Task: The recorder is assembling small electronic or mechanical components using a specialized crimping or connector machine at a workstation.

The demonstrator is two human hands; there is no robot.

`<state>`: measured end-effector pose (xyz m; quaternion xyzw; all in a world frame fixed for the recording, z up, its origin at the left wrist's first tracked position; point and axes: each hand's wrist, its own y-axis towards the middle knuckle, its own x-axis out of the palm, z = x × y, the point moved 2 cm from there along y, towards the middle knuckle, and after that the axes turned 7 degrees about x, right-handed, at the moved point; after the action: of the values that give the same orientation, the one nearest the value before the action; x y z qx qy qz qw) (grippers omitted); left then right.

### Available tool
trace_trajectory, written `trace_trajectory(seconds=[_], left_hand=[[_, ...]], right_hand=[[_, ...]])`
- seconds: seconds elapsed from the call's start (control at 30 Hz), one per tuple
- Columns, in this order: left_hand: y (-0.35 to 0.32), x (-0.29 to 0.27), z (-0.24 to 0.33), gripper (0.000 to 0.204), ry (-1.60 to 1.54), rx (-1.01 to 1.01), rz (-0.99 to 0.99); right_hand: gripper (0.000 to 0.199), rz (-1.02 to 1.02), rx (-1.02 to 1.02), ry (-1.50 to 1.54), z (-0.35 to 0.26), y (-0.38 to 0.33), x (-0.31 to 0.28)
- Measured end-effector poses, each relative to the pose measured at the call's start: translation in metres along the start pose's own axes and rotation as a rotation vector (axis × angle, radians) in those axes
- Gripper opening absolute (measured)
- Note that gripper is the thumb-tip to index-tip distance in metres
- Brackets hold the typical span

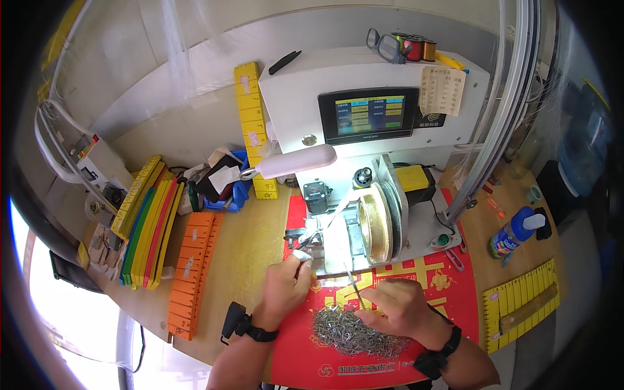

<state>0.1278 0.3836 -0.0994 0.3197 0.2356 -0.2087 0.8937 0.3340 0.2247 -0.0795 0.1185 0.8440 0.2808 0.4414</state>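
Note:
My left hand [283, 286] is at the front left of a white bench machine [422, 214], its fingers drawn together with a white covering on one fingertip. Whatever they pinch there is too small to make out. Between the fingers of my right hand [398, 311] is a slim metal tool like tweezers [355, 286], its tip pointing toward the machine's brightly lit front. Below that hand lies a heap of small silvery fish hooks [351, 333] on a red printed mat [299, 361]. A gold-coloured wheel [374, 227] stands upright on the machine.
A pale lamp head [299, 161] hangs over the machine, below its screen [369, 115]. Orange slotted strips [193, 276] and several coloured ones [149, 234] lie at left, near a blue bin [239, 188]. At right are a blue bottle [517, 231] and a yellow slotted board [520, 305].

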Motion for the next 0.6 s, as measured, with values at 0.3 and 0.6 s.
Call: trace_trajectory(seconds=[0.3,0.6], left_hand=[[-0.001,0.001,-0.004,0.01,0.01,0.041,0.022],[-0.003,0.004,-0.012,0.008,-0.048,0.081,0.05]], right_hand=[[0.028,0.009,-0.077,0.039,-0.008,-0.002,0.001],[0.015,0.077,0.042,0.028,-0.026,-0.039,-0.057]])
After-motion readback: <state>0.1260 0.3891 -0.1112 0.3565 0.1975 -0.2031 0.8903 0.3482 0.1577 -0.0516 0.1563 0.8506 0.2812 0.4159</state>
